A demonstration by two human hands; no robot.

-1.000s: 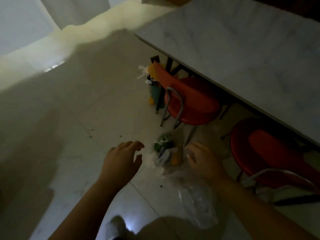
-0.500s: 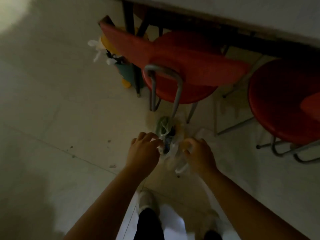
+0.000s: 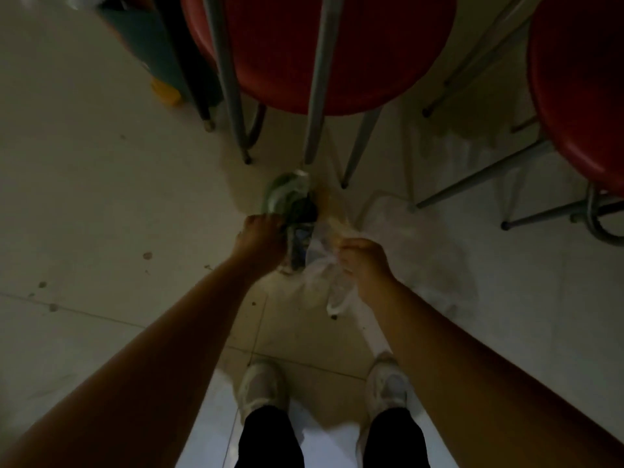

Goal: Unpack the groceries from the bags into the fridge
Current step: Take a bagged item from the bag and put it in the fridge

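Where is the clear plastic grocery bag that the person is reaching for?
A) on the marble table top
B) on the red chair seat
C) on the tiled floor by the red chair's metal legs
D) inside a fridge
C: the clear plastic grocery bag sits on the pale tiled floor, just in front of the red chair's metal legs, with the left hand and right hand gripping it.

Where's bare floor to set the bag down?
Bare tiled floor left of the left hand, short of the chair legs. Crowded ahead and right: red chairs, second plastic bag beside the grocery bag.

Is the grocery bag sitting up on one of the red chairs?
No, the grocery bag sits on the floor before the red chair.
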